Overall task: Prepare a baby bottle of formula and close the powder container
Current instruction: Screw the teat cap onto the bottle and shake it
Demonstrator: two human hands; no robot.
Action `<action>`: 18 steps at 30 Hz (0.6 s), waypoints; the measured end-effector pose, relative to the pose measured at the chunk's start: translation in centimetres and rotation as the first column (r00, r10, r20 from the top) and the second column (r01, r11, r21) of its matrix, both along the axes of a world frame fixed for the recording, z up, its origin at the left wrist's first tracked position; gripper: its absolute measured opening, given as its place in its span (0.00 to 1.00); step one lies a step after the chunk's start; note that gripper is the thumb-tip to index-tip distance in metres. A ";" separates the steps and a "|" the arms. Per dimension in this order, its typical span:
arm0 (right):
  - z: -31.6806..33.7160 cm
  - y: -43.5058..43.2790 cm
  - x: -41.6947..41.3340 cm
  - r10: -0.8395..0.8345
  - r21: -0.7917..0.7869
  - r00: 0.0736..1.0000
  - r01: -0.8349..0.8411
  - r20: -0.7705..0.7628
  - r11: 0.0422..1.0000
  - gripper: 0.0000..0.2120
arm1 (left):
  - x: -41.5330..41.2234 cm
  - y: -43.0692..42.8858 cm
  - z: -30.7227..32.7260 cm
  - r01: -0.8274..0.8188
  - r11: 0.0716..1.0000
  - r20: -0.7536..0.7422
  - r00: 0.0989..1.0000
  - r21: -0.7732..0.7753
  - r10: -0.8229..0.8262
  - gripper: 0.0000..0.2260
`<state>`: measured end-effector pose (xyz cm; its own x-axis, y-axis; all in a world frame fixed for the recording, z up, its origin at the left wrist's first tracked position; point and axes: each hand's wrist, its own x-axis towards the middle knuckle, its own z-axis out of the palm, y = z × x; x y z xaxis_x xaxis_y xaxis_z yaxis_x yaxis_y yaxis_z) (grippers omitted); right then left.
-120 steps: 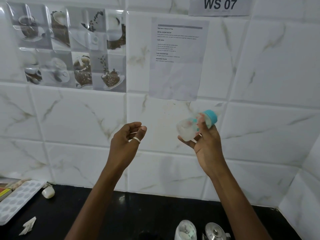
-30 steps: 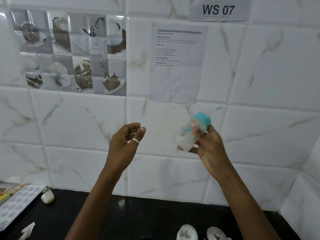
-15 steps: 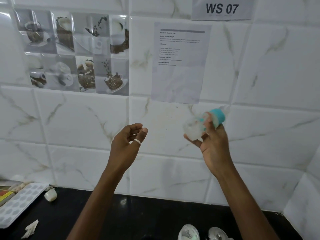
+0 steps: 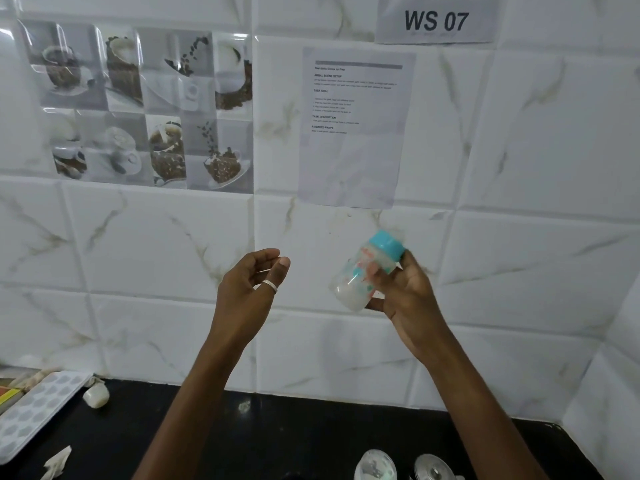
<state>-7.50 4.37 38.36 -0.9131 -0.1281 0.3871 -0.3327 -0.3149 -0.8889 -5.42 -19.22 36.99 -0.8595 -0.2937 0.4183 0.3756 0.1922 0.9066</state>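
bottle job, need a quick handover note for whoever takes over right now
Right hand grips the bottle, tilted, up near the wall. Left hand is raised and empty, fingers loosely curled.
Bottle: teal cap on, milky liquid inside.
Done: filled and capped, by the look of it.
Left: set the bottle on the counter and close the powder container. A white jar and a metal pot are cut off at the bottom edge; I cannot tell whether either is shut.

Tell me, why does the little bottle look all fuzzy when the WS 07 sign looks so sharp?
Head view: the baby bottle in the right hand looks smeared, probably motion blur; the WS 07 sign is fixed to the wall, so it reads crisp. Head view: white glare streaks cross the glossy coffee tiles at upper left.
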 end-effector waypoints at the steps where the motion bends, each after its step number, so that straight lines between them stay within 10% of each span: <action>1: 0.3 0.1 0.0 0.007 -0.123 1.000 -0.008 -0.008 0.992 0.34 | 0.0 0.0 0.0 0.003 1.000 -0.001 1.000 0.001 -0.003 0.14; 4: 1.1 0.3 -0.3 -0.031 -0.392 1.000 0.031 0.005 0.919 0.28 | 0.2 -0.3 0.0 -0.002 1.000 -0.004 1.000 0.003 0.002 0.13; 9: -0.3 -0.2 0.2 -0.005 0.066 1.000 0.005 0.010 0.998 0.30 | 0.1 -0.3 0.0 -0.005 1.000 -0.003 1.000 0.013 0.005 0.10; 14: 0.8 0.5 -0.4 -0.050 -0.328 0.999 0.047 -0.001 0.943 0.29 | 0.3 -0.3 -0.1 0.000 1.000 -0.008 1.000 0.005 0.000 0.11; 18: 0.0 0.0 -0.1 -0.034 0.066 0.999 0.033 0.015 0.997 0.36 | 0.1 -0.2 0.0 -0.005 1.000 -0.003 1.000 0.006 0.005 0.10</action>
